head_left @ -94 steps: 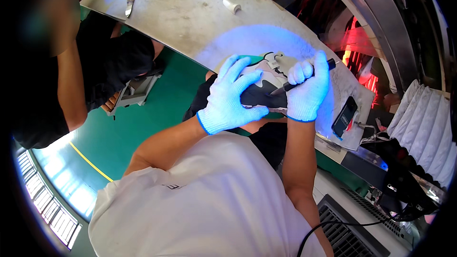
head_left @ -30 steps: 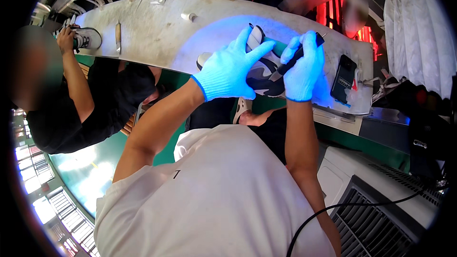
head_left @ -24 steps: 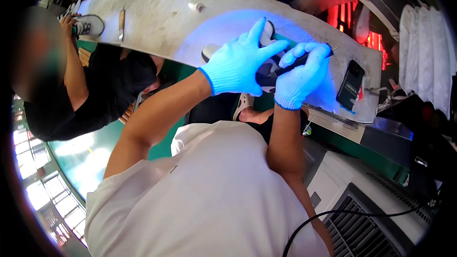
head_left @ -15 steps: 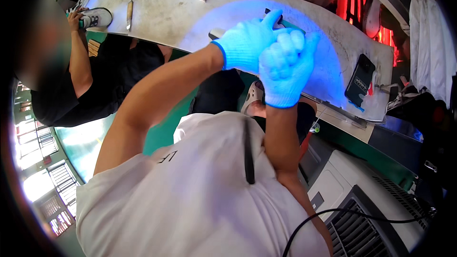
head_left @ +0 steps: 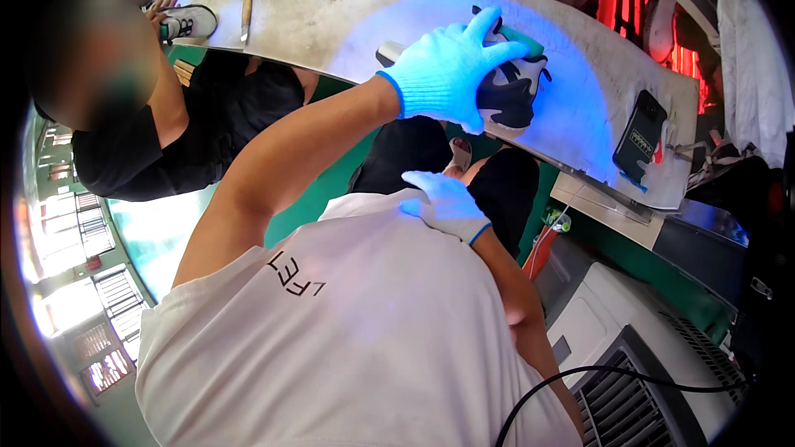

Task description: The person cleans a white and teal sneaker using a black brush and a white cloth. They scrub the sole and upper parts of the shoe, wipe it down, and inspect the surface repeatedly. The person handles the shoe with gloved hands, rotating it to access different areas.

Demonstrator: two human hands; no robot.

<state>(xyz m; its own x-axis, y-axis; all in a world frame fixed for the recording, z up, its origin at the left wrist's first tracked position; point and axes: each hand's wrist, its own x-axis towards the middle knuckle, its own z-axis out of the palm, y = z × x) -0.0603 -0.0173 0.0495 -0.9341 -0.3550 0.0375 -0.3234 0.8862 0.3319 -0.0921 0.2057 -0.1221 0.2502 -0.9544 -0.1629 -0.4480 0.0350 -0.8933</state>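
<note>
Blue-gloved left hand [head_left: 451,74] spreads open over the dark shoe [head_left: 509,87]; right hand [head_left: 447,207], loosely curled, holds nothing.

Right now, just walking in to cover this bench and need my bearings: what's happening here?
A person in pale knit gloves stands at a curved metal workbench lit blue. Their left hand is spread over a dark shoe lying on the bench, pressing it down. Their right hand is off the bench, resting against their white shirt. A phone lies to the right. A co-worker at the far left handles another shoe.
</note>
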